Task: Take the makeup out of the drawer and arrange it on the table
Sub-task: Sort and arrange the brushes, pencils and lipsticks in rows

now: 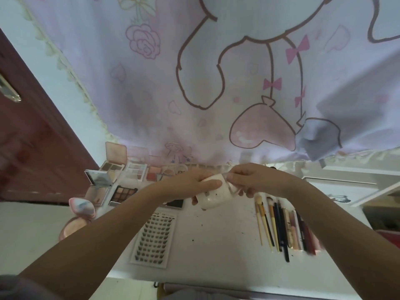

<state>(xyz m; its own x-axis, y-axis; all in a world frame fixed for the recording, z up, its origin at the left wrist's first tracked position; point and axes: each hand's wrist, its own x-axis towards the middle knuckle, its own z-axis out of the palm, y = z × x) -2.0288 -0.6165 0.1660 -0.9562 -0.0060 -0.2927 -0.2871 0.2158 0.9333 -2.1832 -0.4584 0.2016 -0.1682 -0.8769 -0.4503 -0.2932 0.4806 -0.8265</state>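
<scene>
Two bare forearms reach forward from the bottom of the view and meet above the white table [216,245]. Between the hands is a small white jar [211,197], held in the air just over the table, a little tilted. Her left hand [190,185] grips the jar from the side, with the thumb across its front and the fingers curled behind it. Her right hand [249,180] pinches a clear piece at the top of the jar; whether this is a lid or a wrap, I cannot tell.

Under the left arm a tray of false lashes [154,239] lies flat. To the right, a row of brushes and pencils [281,226] lies side by side. At the back left, several open eyeshadow palettes [123,180] stand close together, and a pink puff [82,206] sits near the table edge. Behind all hangs a pink cartoon curtain [194,72], beside a dark red door [28,137].
</scene>
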